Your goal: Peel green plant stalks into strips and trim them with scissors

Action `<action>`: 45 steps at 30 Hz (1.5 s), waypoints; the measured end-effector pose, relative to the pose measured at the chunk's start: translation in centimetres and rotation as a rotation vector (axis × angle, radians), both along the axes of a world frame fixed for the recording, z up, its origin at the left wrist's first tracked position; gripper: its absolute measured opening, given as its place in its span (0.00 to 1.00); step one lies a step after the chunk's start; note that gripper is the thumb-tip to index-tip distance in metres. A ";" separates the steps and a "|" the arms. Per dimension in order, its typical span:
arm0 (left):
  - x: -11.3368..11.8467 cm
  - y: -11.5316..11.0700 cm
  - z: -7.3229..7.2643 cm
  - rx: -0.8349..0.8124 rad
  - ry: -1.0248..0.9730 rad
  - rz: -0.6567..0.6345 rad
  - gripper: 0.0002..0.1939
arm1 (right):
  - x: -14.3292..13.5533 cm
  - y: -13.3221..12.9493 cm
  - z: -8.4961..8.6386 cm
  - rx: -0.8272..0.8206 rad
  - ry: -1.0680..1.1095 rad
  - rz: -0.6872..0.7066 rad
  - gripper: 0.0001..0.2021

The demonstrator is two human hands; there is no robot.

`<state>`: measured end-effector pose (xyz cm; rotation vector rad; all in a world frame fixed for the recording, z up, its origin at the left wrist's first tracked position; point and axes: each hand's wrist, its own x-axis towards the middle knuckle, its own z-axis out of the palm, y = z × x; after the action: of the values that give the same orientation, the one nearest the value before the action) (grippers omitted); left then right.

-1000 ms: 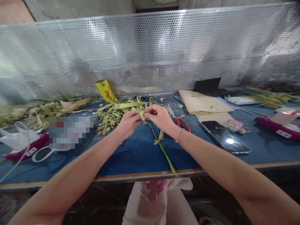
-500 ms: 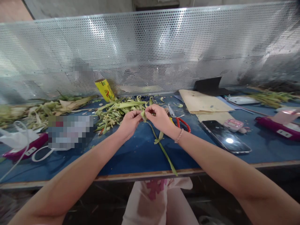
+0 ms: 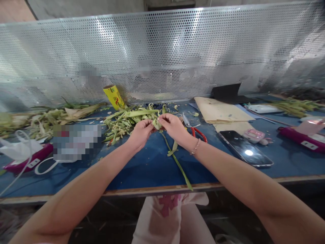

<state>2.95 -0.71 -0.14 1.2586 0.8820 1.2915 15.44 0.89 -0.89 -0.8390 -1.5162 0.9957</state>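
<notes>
A pale green flower is pinched between the fingertips of both hands over the blue table. My left hand grips it from the left, closed on its edge. From the other side, my right hand pinches it with thumb and forefinger; a bracelet circles that wrist. A long green stem with a small leaf runs from below the flower towards the table's front edge. Red-handled scissors lie just beyond my right hand. Behind my left hand is a heap of pale green flower stems.
At the back stands a tilted yellow tube before a perforated metal screen. To the right lie brown paper, a black phone, a pink case and a magenta power strip. More stems spread leftward.
The flower has turned slightly, and its pale petals look more spread between my fingers. My right hand has shifted a little to the right. The stem keeps nearly the same place.
</notes>
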 end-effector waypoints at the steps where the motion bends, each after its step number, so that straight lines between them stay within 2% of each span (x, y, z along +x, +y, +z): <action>1: 0.0 -0.1 0.0 -0.003 0.020 -0.001 0.04 | 0.0 0.0 0.0 -0.026 0.019 0.009 0.05; 6: 0.0 -0.4 0.4 -0.082 0.033 -0.026 0.04 | 0.2 -0.2 0.4 -0.169 0.187 0.094 0.06; 10: -0.1 -0.2 0.6 -0.086 -0.027 -0.026 0.02 | 0.5 -0.1 0.5 -0.156 0.289 0.178 0.08; 16: -0.2 -0.1 0.7 -0.084 -0.051 0.032 0.05 | 0.8 0.3 0.2 -0.114 0.154 0.158 0.04; 24: -0.4 0.2 0.6 -0.168 -0.084 0.024 0.05 | 0.9 0.4 -0.2 0.152 -0.078 0.065 0.08; 29: -0.4 0.2 0.5 -0.237 -0.079 0.020 0.07 | 1.5 0.3 0.0 0.477 -0.379 -0.026 0.19; 32: -0.3 0.0 0.6 -0.266 -0.049 -0.032 0.06 | 1.9 0.1 0.2 0.632 -0.498 0.044 0.28; 35: -0.2 -0.1 0.6 -0.266 -0.044 -0.047 0.06 | 2.2 0.1 0.3 0.691 -0.545 0.142 0.29; 38: -0.3 0.1 0.6 -0.257 -0.057 -0.029 0.06 | 2.4 0.3 0.2 0.731 -0.549 0.203 0.24; 45: -0.4 0.2 0.5 -0.220 -0.054 -0.054 0.08 | 2.6 0.5 0.4 0.712 -0.481 0.216 0.18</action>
<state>2.50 -0.56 0.41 1.0633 0.9186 1.1472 18.08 1.35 -0.51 -0.4103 -2.2170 0.3344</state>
